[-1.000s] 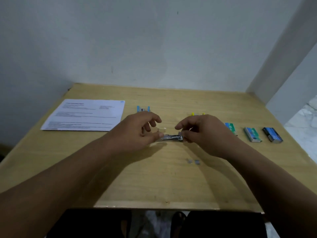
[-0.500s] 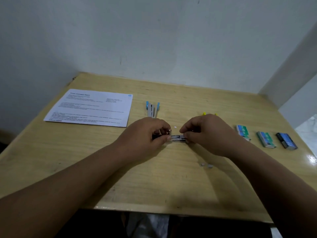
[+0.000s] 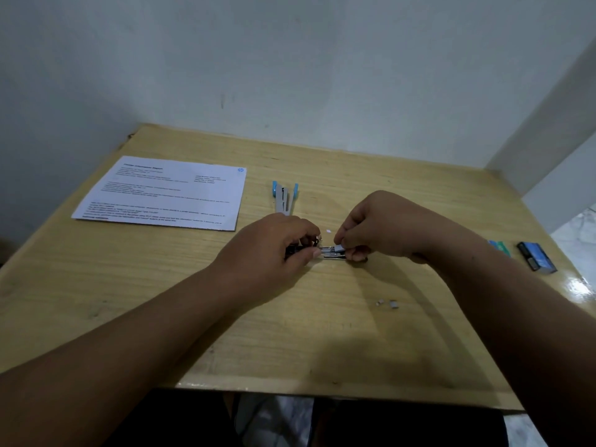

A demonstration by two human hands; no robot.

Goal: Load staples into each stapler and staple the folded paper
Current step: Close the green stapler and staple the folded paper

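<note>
At frame centre, your left hand (image 3: 274,250) grips the black stapler (image 3: 329,251) on the wooden table (image 3: 161,301) while your right hand (image 3: 383,232) pinches a staple strip (image 3: 338,247) at its open channel, the printed paper (image 3: 167,191) lying upper left.

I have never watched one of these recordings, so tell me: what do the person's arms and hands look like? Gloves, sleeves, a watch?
Both are bare. The left hand and the right hand wear no gloves, and no rings show on the fingers in view. Both forearms are uncovered as far as the frame's lower edge, with no sleeve, watch or wristband showing. No cables, straps or markings appear on them.
</note>
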